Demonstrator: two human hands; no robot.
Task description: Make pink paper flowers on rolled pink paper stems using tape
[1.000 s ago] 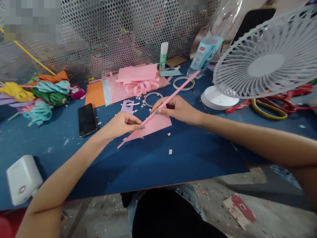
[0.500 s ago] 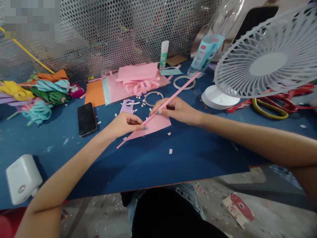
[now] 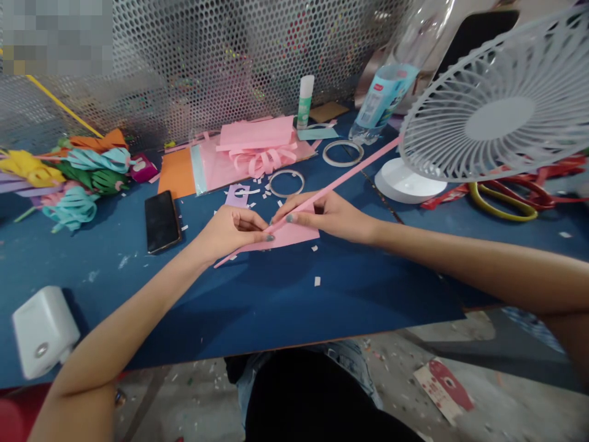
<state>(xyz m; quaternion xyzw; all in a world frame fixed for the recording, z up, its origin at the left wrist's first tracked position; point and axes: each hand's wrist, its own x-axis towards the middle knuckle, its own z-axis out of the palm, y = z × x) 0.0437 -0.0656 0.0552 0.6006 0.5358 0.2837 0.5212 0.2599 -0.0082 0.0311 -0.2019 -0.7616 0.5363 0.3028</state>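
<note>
A long, narrow pink paper strip (image 3: 354,170) runs slantwise from lower left to upper right, held up in both hands. My left hand (image 3: 234,230) pinches it toward its lower end between thumb and fingers. Just to the right, my right hand (image 3: 329,215) has its thumb and fingers closed on the same strip. The strip's far end reaches up to the fan's edge. Under the hands lies a pink paper sheet (image 3: 297,234) on the blue table (image 3: 276,307), partly covered by the fingers.
Tape rings (image 3: 343,153), a glue stick (image 3: 305,101), a bottle (image 3: 386,98) and pink paper (image 3: 257,135) lie at the back. A white fan (image 3: 499,116) and scissors (image 3: 501,205) are at right. A phone (image 3: 162,222), ribbon bundles (image 3: 73,205) and a white device (image 3: 45,331) are left.
The strip has tilted flatter, and its upper end has swung right and slightly down toward the fan. My right hand has shifted and turned slightly; my left hand barely moved.
</note>
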